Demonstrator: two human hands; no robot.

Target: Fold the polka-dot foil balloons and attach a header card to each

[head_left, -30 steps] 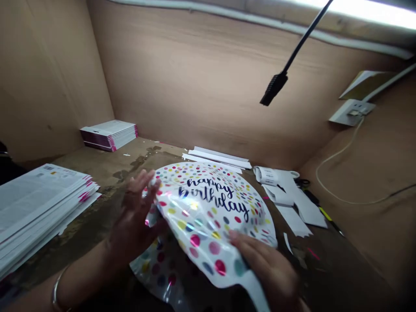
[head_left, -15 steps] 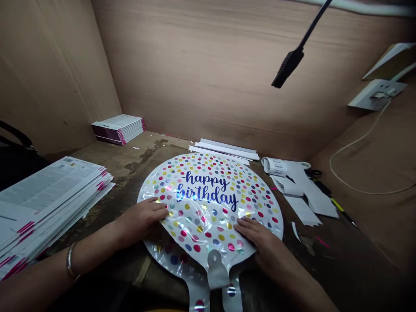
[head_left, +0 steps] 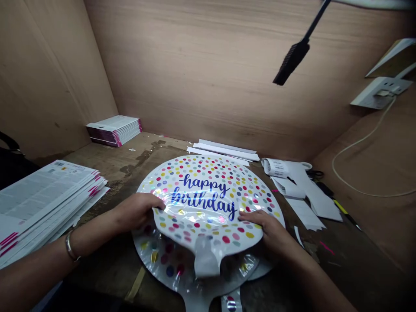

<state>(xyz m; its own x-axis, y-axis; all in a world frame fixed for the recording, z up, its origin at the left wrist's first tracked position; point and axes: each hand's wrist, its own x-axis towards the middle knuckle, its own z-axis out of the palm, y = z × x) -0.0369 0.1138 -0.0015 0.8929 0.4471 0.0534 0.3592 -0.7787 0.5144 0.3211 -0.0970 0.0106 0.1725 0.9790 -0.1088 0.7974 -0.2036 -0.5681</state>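
A flat, uninflated foil balloon [head_left: 208, 173] with coloured dots and "happy birthday" lettering lies over other foil balloons [head_left: 162, 260] of the same kind. My left hand [head_left: 138, 210] pinches its left edge, thumb on top. On the right edge, my right hand [head_left: 268, 225] grips it the same way, fingers partly hidden beneath. The near part of the balloon is bent up off the ones below, and its grey neck tab [head_left: 207, 260] hangs toward me. Tails of the lower balloons point to the near table edge.
Printed card packs are stacked at left [head_left: 48, 199], with a smaller stack [head_left: 113, 129] in the far left corner. White paper strips [head_left: 224, 151] lie along the back wall. Label strips [head_left: 295, 186] and a yellow-black pen-like tool [head_left: 346, 213] lie at right. A black cable end [head_left: 292, 60] hangs above.
Both hands went from resting flat on the top balloon to gripping its edges. Its near part has lifted and bent, exposing more of the balloon beneath.
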